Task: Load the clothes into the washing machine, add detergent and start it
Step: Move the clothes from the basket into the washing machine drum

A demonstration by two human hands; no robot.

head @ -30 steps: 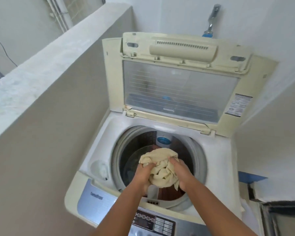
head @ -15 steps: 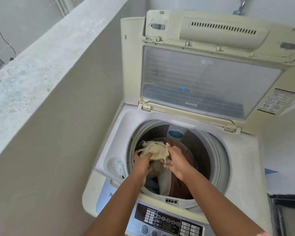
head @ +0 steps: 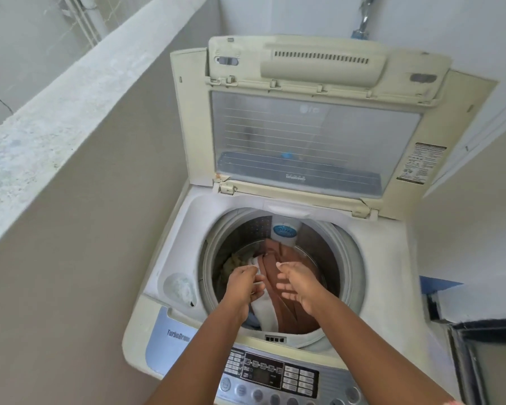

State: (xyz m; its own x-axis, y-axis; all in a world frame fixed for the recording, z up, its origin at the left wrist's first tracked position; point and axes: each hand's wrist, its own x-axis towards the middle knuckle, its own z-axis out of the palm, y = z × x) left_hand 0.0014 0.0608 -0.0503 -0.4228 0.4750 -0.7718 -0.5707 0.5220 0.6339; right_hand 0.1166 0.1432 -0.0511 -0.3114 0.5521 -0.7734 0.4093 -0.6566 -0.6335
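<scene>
From the head view I see both hands over the open drum (head: pixel 338 244). My left hand (head: pixel 244 283) has its fingers curled, apparently pinching the white cloth (head: pixel 265 312) just beneath it. My right hand (head: pixel 297 283) is spread, holding nothing. The brown cloth (head: pixel 278 261) lies between and below them; the cream cloth (head: pixel 231 263) sits beyond the left hand.
</scene>
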